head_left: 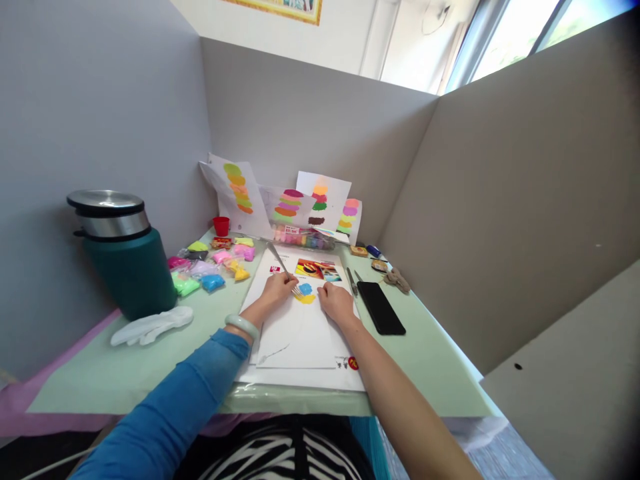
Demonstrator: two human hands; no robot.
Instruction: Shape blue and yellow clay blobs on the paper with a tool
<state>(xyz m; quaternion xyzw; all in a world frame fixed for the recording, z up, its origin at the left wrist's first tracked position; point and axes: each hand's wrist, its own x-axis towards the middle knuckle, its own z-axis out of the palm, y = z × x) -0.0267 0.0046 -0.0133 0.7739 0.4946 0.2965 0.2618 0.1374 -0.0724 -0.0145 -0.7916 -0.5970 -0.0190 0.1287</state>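
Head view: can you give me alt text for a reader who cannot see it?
The left hand works a thin metal tool on blue and yellow clay on a white sheet, while the right hand steadies the sheet. Clay packets and a green flask stand left, a black phone right.

left hand with a metal tool over blue-and-yellow clay — right hand flat on the paper (phone alongside)

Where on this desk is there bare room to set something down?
Bare mat lies in front of the white gloves and green jug, and at the right front past the phone. The clay bags by the jug and the back row of colour sheets are crowded.
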